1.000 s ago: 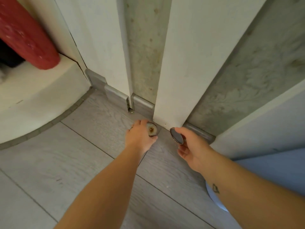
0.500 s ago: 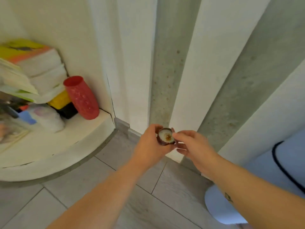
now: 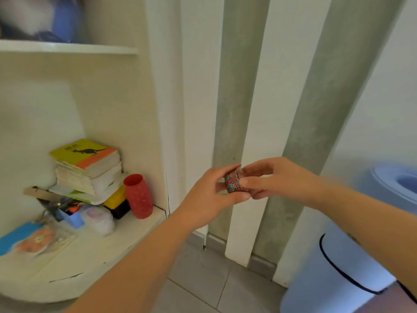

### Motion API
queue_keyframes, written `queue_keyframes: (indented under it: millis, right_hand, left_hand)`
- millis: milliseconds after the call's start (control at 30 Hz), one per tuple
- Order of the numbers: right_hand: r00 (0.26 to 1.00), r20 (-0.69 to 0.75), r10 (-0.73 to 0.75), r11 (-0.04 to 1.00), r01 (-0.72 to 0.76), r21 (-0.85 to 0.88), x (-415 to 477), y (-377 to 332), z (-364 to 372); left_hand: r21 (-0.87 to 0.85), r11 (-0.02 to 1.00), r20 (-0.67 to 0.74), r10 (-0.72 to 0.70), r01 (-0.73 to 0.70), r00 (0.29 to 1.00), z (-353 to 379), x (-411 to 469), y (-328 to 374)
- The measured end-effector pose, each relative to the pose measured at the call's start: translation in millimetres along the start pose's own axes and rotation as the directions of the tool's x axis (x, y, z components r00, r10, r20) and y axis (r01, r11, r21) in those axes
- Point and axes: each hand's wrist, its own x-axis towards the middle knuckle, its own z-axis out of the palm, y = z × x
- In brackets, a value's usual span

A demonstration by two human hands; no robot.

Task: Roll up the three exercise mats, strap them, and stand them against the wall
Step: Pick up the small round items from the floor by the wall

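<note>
We see both hands meet on small patterned tin (image 3: 234, 182): left hand (image 3: 209, 196) curls round it, right hand (image 3: 278, 178) pinches its far side. Rolled mat (image 3: 334, 272), black strap (image 3: 324, 251) round it, stands lower right near wall (image 3: 198, 109). On shelf (image 3: 101, 251): red cup (image 3: 138, 196), contents hidden; blue tub (image 3: 73, 218) holds small bits.

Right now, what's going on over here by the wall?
A person holds a small round red-and-teal patterned box in both hands, in front of the grey-and-white striped wall. The left hand cups it from below and the right hand pinches its right side with the fingers. No mat is in hand; a pale blue rolled mat with a black band stands on the floor at the right.
</note>
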Motion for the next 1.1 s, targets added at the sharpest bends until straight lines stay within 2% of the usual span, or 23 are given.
queue_keyframes:
  millis: [100, 233, 367, 600, 833, 1033, 1100]
  right_hand:
    - [0.999, 0.008, -0.044, 0.999, 0.044, 0.014, -9, -25, -6]
    - [0.996, 0.022, -0.086, 0.996, 0.086, 0.02, -16, -45, -13]
    - [0.986, 0.008, -0.165, 0.986, 0.165, -0.035, -18, -63, -17]
    - [0.966, 0.014, -0.258, 0.958, 0.258, -0.127, -4, -78, -15]
    - [0.947, 0.06, -0.314, 0.939, 0.32, -0.13, 68, -83, -28]
    - [0.971, 0.096, -0.217, 0.955, 0.232, -0.185, 118, -166, -73]
    - [0.973, 0.066, -0.221, 0.95, 0.23, -0.21, 124, -195, -83]
  left_hand:
    - [-0.197, 0.98, -0.026, -0.002, -0.003, 1.0, -2, -3, 20]
    - [-0.427, 0.904, -0.094, -0.054, 0.008, 0.994, -2, -6, 37]
    - [-0.583, 0.812, -0.045, -0.078, 0.037, 0.996, -3, -6, 50]
    - [-0.667, 0.745, -0.027, -0.074, 0.037, 0.997, -22, 1, 63]
    - [-0.622, 0.777, -0.069, -0.173, 0.093, 0.982, -56, 54, 58]
    - [-0.662, 0.726, -0.113, -0.339, 0.184, 0.934, -103, 110, 124]
    - [-0.667, 0.715, -0.132, -0.393, 0.212, 0.91, -115, 118, 156]
